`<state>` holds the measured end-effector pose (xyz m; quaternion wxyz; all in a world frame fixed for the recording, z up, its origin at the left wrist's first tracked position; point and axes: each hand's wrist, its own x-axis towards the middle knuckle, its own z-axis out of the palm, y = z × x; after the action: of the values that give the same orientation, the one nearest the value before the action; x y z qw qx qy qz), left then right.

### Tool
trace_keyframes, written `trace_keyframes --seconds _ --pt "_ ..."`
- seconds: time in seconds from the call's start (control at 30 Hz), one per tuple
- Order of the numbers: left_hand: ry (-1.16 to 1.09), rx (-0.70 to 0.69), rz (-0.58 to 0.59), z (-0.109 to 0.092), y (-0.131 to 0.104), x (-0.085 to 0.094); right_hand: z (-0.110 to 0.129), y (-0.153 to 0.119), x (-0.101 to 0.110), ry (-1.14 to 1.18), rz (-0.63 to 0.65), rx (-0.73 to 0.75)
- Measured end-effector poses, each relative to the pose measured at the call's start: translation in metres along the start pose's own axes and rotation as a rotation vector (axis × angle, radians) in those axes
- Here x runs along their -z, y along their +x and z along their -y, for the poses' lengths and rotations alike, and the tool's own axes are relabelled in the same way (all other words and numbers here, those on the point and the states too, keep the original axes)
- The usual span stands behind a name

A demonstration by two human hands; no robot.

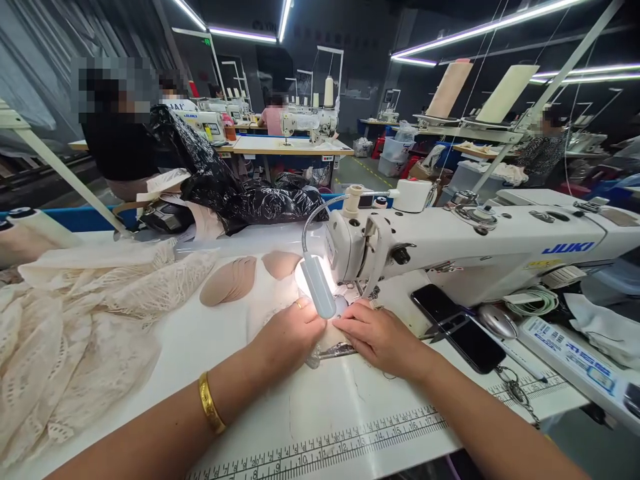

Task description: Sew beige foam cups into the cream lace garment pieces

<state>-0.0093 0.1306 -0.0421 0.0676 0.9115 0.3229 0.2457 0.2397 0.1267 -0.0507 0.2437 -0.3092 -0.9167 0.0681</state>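
I see a white table point(320, 407) under both hands, with a printed ruler point(350, 443) along its near edge, closer to me than the fingers. A white sewing machine point(480, 250) stands behind and to the right of the fingers, and its head comes down just behind them. To the far left of the left hand point(290, 333) lies a big heap of cream lace fabric point(75, 327). Behind it, well beyond the fingers, I see a black plastic bag point(240, 193) and another person's dark sleeve.

The white garment piece point(270, 293) with two beige pads lies flat on the table, under and just behind the left hand. The left fingers lie flat and close together, they press the cloth down beside the needle area. The right hand point(380, 337) presses in the same way, its fingers point(350, 323) are flat on the cloth edge, touching it, holding nothing else. A small lamp point(318, 287) on a bending neck shines just above the left fingers.

To the right of the right hand lie a black phone point(457, 327), small scissors point(440, 328) partly under it, and keys point(515, 390).
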Motion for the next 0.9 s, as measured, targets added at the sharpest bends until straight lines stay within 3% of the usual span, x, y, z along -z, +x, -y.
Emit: trace_keyframes --seconds 0.17,0.3,0.63,0.9 --pt "0.147 -0.106 -0.081 -0.001 0.001 0.001 0.001 0.000 -0.001 -0.004 0.000 -0.009" --pt "0.206 -0.122 -0.057 -0.002 0.003 0.001 0.001 0.000 -0.002 0.002 0.005 -0.023" --pt "0.114 -0.101 -0.057 -0.004 0.002 -0.001 0.001 0.001 -0.003 0.010 0.023 -0.048" --pt "0.145 -0.175 -0.034 0.011 0.008 -0.002 0.003 0.004 -0.005 -0.008 -0.004 -0.076"
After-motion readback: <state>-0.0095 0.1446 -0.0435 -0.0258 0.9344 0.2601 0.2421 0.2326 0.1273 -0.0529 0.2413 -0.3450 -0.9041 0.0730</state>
